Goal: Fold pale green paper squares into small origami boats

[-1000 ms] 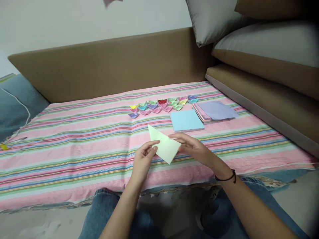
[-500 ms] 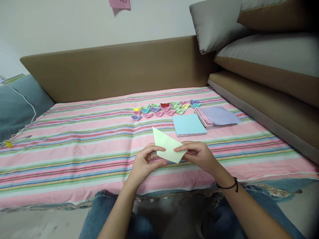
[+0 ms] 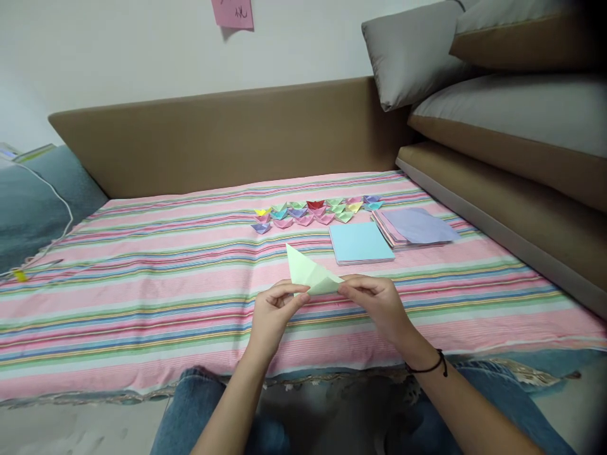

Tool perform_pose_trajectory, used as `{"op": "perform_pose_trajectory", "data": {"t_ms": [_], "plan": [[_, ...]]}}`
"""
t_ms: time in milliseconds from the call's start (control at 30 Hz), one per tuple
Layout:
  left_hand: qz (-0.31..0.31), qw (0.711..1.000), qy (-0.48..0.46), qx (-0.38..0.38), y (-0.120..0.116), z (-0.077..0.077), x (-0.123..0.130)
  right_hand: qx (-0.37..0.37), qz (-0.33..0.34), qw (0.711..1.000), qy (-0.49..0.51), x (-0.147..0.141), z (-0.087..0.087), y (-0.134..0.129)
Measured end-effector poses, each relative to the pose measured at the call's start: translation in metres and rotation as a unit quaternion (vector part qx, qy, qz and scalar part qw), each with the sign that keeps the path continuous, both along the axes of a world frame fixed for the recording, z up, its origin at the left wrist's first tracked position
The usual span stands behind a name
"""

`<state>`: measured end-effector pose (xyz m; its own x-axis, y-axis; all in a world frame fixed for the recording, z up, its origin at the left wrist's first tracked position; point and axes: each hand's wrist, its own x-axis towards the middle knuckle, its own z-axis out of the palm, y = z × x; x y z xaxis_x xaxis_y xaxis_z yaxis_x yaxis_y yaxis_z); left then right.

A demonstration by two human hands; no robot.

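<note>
A pale green sheet of folding paper (image 3: 308,273) is held up between both hands, its lower part bent upward and one point rising at the left. My left hand (image 3: 275,309) pinches its lower left edge between thumb and fingers. On the right side, my right hand (image 3: 377,302) grips the other corner the same way. Beyond the hands, several small folded paper boats (image 3: 303,220) in many colours stand in rows. A stack of light blue square paper (image 3: 361,242) lies just past my right hand, beside a looser pile topped with a lilac sheet (image 3: 422,225).
A striped pink cloth (image 3: 190,297) covers the seat. Behind it runs a brown backrest (image 3: 237,142). Grey and brown cushions (image 3: 512,114) are piled at the right. At the far left lie a white cable (image 3: 52,193) and a small yellow object (image 3: 19,275).
The bottom of the green paper has been folded up. Both thumbs now press at its lower edge, where earlier the left thumb was apart from it. The camera view has shifted slightly.
</note>
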<state>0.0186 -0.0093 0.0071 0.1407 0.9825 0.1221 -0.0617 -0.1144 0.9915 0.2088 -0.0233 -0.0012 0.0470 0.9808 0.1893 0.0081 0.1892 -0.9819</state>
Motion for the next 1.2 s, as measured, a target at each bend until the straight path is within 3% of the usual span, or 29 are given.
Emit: {"op": "perform_pose_trajectory", "data": {"t_ms": [300, 567, 733, 867, 1200], "plan": [[0.022, 0.998, -0.023, -0.045, -0.002, -0.009, 0.008, -0.024, -0.070, 0.996, 0.053, -0.007, -0.009, 0.000], [-0.047, 0.998, 0.037, 0.004, -0.005, 0.002, 0.008, -0.026, -0.056, 0.997, 0.054, -0.011, -0.009, -0.002], [0.033, 0.994, 0.108, 0.012, -0.007, -0.001, 0.010, -0.019, -0.057, 0.997, 0.039, -0.013, -0.008, -0.003], [0.088, 0.990, 0.107, 0.036, -0.007, -0.004, 0.012, 0.002, -0.055, 0.997, 0.045, -0.015, -0.010, -0.005], [0.122, 0.984, 0.111, 0.068, -0.008, -0.007, 0.014, 0.018, -0.065, 0.996, 0.055, -0.015, -0.010, -0.005]]}}
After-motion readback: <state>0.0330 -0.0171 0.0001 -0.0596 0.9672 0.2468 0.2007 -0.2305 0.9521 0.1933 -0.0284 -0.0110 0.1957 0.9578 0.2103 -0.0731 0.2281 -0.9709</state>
